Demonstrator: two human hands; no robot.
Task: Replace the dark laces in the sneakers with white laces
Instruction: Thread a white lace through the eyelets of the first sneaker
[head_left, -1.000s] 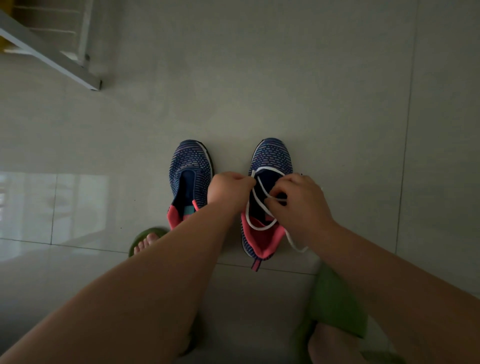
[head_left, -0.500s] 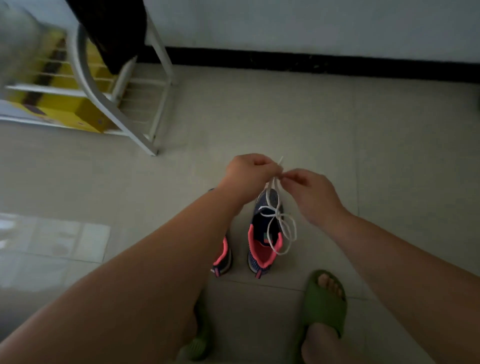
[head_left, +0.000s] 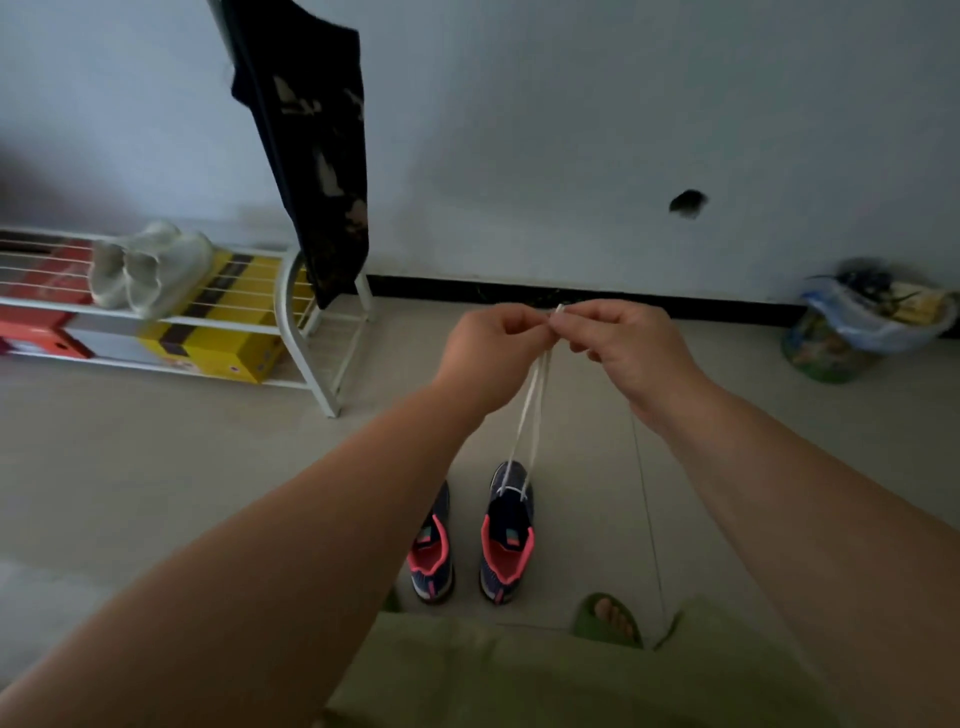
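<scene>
Both hands, left (head_left: 488, 348) and right (head_left: 623, 345), pinch the white lace (head_left: 532, 410) ends, held level above the right sneaker (head_left: 506, 530) on the floor (bottom eyelets threaded only). Left sneaker (head_left: 434, 545) appears unlaced.

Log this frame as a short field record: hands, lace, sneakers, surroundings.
left hand: pinches the white lace near its ends
right hand: pinches the same lace ends, touching the left hand
lace: two strands drawn up taut from the right sneaker, threaded through its front eyelets
left sneaker: on the floor beside it, no lace visible
surroundings: white shoe rack with white shoes and a yellow box; lined bin by the wall
</scene>
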